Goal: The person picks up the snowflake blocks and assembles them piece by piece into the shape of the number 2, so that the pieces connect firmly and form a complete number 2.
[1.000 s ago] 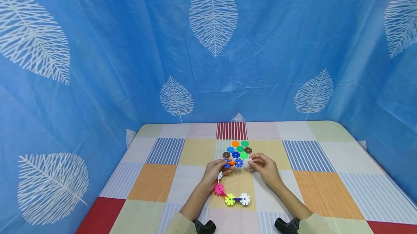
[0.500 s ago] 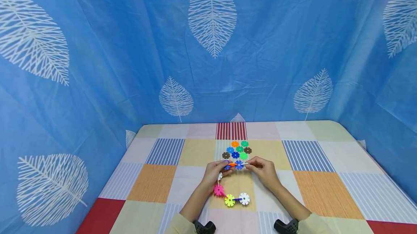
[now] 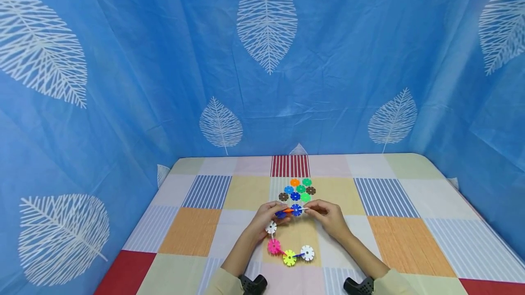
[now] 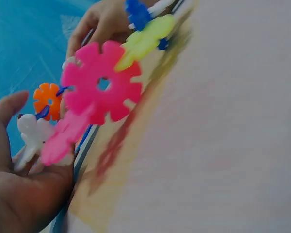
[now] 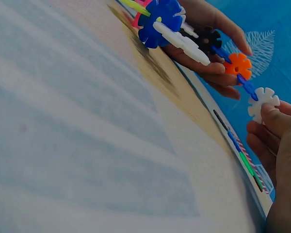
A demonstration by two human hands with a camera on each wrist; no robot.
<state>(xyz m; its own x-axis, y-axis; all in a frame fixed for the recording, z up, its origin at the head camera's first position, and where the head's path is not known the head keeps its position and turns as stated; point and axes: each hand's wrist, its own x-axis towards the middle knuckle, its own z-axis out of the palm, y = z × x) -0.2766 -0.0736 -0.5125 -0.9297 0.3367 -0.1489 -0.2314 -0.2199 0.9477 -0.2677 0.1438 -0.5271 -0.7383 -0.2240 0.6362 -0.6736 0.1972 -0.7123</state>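
Observation:
A curved chain of plastic snowflake discs hangs from my left hand (image 3: 262, 220), which grips it by its upper part. An orange disc (image 5: 239, 65) and a blue disc (image 3: 296, 210) make up the end towards my right hand (image 3: 329, 217). That hand pinches a white disc (image 5: 262, 99) between thumb and fingers; the white disc meets the blue one edge-on. Below my left hand the chain runs through another white disc (image 3: 270, 227), a pink disc (image 3: 274, 246) and a yellow disc (image 3: 289, 257), to a white disc (image 3: 307, 253) at its other end. My left fingers partly hide the chain.
Several loose discs lie flat just beyond my hands, among them an orange disc (image 3: 295, 182), a bright green disc (image 3: 305, 197) and a brown disc (image 3: 283, 197). A patchwork cloth (image 3: 393, 245) covers the table. Blue curtains (image 3: 328, 58) with white leaves surround it.
My right hand has moved left and turned the white disc from face-on to edge-on, bringing it against the blue disc. Both hands and the chain have come slightly nearer to me.

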